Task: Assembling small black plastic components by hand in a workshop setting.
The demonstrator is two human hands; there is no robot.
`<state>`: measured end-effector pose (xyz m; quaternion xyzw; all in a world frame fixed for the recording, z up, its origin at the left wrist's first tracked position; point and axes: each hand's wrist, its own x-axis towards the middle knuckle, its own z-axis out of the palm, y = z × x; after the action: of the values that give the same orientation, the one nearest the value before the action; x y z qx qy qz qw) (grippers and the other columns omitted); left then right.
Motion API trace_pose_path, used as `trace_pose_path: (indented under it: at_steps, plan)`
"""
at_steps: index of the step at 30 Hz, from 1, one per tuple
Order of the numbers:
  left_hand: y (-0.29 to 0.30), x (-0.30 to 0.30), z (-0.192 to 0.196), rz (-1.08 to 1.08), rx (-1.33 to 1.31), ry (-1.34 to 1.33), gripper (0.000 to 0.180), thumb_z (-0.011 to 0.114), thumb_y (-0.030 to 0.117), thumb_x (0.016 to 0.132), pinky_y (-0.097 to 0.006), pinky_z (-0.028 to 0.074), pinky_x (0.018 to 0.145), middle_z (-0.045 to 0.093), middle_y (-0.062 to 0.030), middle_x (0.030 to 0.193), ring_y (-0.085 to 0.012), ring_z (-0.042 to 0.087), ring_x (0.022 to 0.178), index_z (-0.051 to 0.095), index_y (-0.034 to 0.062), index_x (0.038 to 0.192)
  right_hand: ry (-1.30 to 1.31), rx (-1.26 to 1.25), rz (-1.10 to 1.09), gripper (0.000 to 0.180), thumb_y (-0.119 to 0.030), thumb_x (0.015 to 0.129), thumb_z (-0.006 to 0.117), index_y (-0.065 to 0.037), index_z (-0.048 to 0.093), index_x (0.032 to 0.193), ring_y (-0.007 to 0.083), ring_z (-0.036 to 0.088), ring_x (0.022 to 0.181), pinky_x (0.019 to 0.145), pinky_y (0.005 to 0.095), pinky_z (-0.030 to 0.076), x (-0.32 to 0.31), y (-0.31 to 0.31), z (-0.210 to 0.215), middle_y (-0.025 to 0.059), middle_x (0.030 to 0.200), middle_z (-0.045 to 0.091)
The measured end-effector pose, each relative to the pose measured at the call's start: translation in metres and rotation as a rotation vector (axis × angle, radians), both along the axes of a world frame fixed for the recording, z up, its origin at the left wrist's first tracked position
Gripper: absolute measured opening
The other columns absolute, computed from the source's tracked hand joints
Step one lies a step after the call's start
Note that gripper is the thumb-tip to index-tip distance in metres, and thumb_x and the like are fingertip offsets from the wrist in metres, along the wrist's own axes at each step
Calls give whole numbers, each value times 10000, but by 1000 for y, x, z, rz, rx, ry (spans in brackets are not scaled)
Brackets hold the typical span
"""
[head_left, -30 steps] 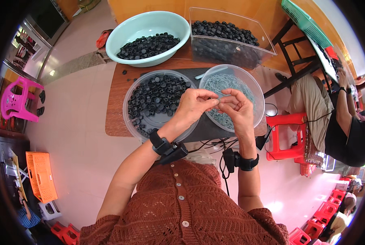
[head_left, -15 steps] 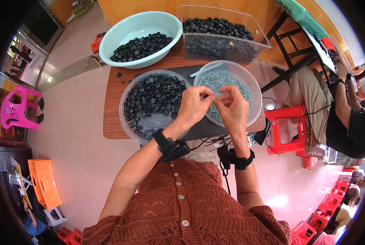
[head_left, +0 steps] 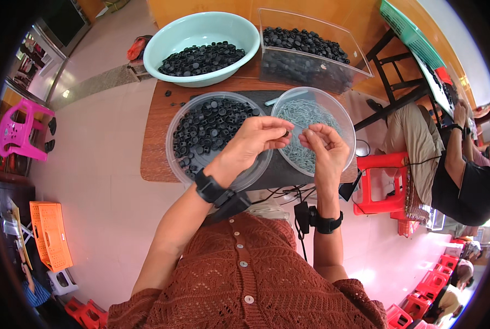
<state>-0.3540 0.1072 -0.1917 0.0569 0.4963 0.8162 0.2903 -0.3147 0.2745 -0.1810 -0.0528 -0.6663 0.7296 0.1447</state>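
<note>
One black cap [head_left: 286, 133], gripped by the left hand [head_left: 246, 138], left of centre pairing.
Twelve o'clock from the wearer. Likely light, stiff, sturdy; best held by its rim. Right hand [head_left: 329, 149]: fingers bunched, contents unclear. Cap tub [head_left: 205, 160], one, nine o'clock from hands; pin tub [head_left: 350, 147], one, beneath right hand; bowl [head_left: 165, 46], one, eleven o'clock.

2 hands [head_left: 249, 141] [head_left: 328, 152] drawn slightly apart, gap now between fingertips [head_left: 289, 125]
</note>
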Motion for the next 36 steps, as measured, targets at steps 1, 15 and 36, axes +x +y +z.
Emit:
trace_pose_path:
  at_steps: [1, 15, 36]
  plan:
    - [-9, 4, 2, 11, 0, -2, 246, 542, 109, 898, -227, 504, 769, 626, -88, 966, -112, 607, 849, 581, -28, 1098, -2, -50, 40, 92, 30, 815, 612, 53, 613, 905, 129, 638, 716, 627, 231, 529, 3, -7, 6, 67, 808, 645]
    - [-84, 65, 0, 195, 420, -242, 175, 588, 50, 859, -231, 548, 754, 629, -85, 981, -159, 643, 850, 604, 11, 1028, 64, 71, 384, 82, 59, 793, 628, 40, 626, 872, 64, 554, 720, 553, 182, 466, 28, -84, 18, 43, 884, 586]
    - [-104, 73, 2, 380, 315, -114, 147, 610, 51, 843, -246, 541, 758, 639, -74, 954, -145, 640, 831, 619, 33, 989, 279, 225, 382, 149, 76, 746, 661, 13, 603, 868, 99, 596, 730, 641, 210, 502, 22, -117, 17, 52, 845, 590]
